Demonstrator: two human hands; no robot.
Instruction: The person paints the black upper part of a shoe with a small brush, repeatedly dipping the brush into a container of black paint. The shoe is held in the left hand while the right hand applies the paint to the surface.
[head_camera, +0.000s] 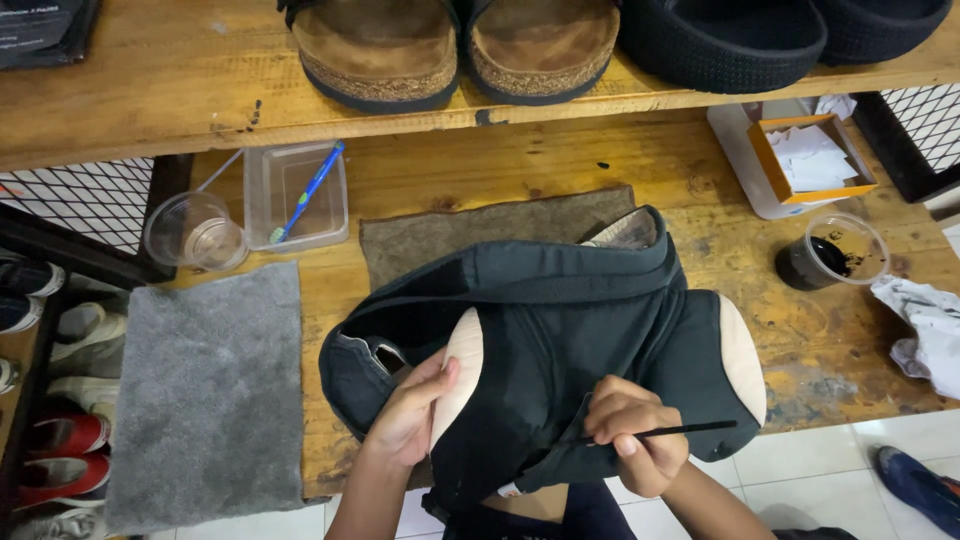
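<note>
Gripping a cream panel of the black bag (560, 330), left hand (410, 415) curls fingers closed; bag lies at the workbench (500, 165) front edge. Right hand (635, 435) pinches a thin black brush (670, 432), held level. Clear cup (830, 252): black dye. Clear tub (295, 195): blue toothbrush (310, 190). Orange box (810, 160): white paper.

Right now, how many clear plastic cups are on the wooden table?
2. An empty clear cup stands at the left, beside the clear plastic box. A second cup, holding black liquid, stands at the right near the orange box. None seems hidden.
</note>
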